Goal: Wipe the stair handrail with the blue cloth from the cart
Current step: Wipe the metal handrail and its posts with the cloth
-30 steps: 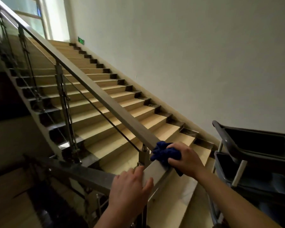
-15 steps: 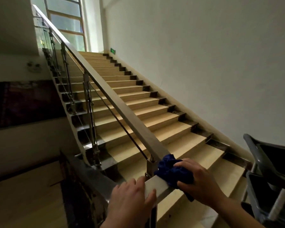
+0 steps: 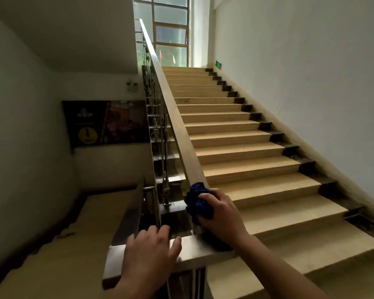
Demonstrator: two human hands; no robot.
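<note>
A flat metal handrail (image 3: 177,130) climbs from the lower middle to the landing at the top. My right hand (image 3: 221,214) grips a bunched dark blue cloth (image 3: 198,202) and presses it on the rail's lowest sloped stretch, just above the bend. My left hand (image 3: 149,253) rests on the level section of the rail near the bottom, fingers wrapped loosely over its far edge. The cart is out of sight.
Tan stairs (image 3: 246,160) with dark edge tiles rise on the right beside a white wall (image 3: 311,72). Metal balusters (image 3: 160,169) stand under the rail. A descending flight (image 3: 80,223) lies at lower left, and a dark poster (image 3: 108,124) hangs on the left wall.
The view has swung left and upward, so the cart has dropped out of sight. My right hand has slid the cloth a little up the rail, away from my left hand.
</note>
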